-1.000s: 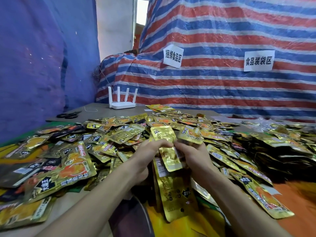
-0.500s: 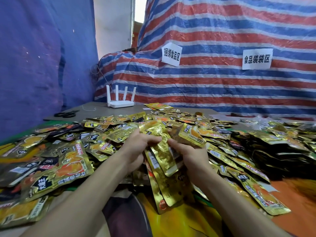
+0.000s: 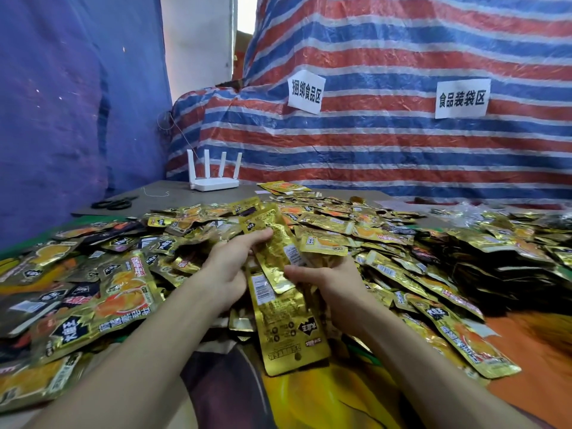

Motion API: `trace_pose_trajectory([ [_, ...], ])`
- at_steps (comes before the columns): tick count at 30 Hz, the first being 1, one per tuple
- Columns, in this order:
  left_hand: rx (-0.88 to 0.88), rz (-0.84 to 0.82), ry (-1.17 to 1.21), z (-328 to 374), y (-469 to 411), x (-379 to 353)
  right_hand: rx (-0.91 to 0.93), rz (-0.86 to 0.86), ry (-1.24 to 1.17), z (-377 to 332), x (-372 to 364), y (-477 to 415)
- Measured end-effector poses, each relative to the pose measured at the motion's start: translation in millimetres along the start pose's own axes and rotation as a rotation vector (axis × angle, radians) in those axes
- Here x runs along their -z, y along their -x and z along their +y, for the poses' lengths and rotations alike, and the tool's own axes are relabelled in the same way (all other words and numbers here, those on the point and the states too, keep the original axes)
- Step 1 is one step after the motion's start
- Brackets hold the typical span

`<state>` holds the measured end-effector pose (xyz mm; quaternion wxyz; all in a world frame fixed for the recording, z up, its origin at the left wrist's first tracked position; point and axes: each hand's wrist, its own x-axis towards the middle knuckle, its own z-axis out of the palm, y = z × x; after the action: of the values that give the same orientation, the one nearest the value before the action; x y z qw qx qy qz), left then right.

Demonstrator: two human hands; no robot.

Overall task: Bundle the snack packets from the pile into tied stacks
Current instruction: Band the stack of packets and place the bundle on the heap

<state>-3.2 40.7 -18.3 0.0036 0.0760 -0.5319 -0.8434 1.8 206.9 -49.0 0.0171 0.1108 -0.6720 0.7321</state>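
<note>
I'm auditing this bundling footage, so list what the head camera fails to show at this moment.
Head view only:
- Count of the gold foil snack packets in the held stack: they overlap, and the left hand and right hand cover their edges.
- Right-hand fingers: hidden behind those packets.
- Dark heap of packets at far right: shadowed, cut off by the frame edge.
- Fine print on packet backs: too small.

On the striped tarp: one white sign at 12 o'clock reading "捆绑食品区", a second white sign at 2 o'clock reading "食品装袋区". On the gold packets, clearest at 8 o'clock, black badges, possibly "大魔王".
</note>
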Motion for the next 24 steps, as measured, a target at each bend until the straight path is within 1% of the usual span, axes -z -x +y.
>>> trace_pose_trajectory([
  [2,0.062,-0.066,-0.04,-4,2,0,0.022,0.073,-0.038,0,1,0],
  [5,0.071,-0.14,-0.141,-8,6,-2,-0.016,0.183,-0.134,-2,1,1],
  [9,0.103,-0.276,-0.379,-16,12,-6,-0.093,0.223,-0.234,-5,1,5],
  [11,0.037,-0.285,-0.384,-19,14,-9,-0.101,0.175,-0.255,-7,2,5],
  [15,-0.157,-0.217,-0.332,-18,10,-12,-0.087,0.088,-0.279,-11,2,4],
  [18,-0.325,-0.165,-0.383,-17,9,-14,-0.034,0.062,-0.307,-15,-1,1],
  [20,-0.415,-0.136,-0.411,-18,12,-17,0.012,0.084,-0.311,-16,2,0],
  [22,-0.424,-0.154,-0.411,-24,16,-21,0.063,0.113,-0.244,-15,3,0],
  [24,-0.382,-0.204,-0.371,-35,20,-26,0.116,0.126,-0.166,-15,-2,5],
])
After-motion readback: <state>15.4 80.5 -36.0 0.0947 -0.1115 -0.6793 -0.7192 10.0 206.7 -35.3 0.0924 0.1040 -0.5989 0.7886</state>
